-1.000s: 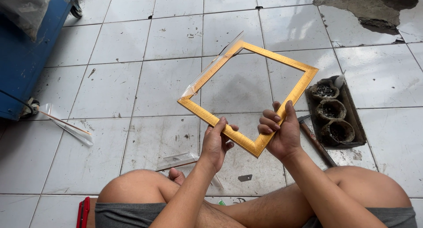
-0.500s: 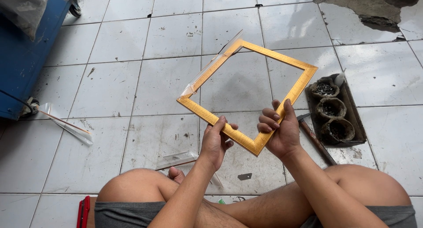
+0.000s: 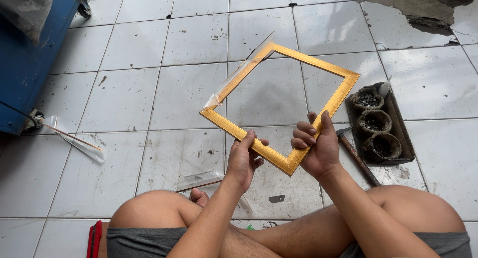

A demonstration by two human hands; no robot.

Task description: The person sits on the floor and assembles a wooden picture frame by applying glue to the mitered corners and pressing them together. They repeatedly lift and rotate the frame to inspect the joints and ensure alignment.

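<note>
A gold-coloured square picture frame (image 3: pixel 318 61), with no backing, is held tilted above the white tiled floor, one corner towards me. My left hand (image 3: pixel 244 161) grips its lower left side near that corner. My right hand (image 3: pixel 316 148) grips the lower right side, fingers curled over the inner edge. A strip of clear plastic wrap (image 3: pixel 234 81) hangs loose along the frame's upper left side.
I sit cross-legged on the tiles. A dark tray (image 3: pixel 393 113) with three round pots lies at the right, a hammer (image 3: pixel 356 156) beside it. A blue cart (image 3: pixel 25 64) stands far left. Clear plastic strips (image 3: pixel 199 179) and a wrapped stick (image 3: pixel 74 141) lie on the floor.
</note>
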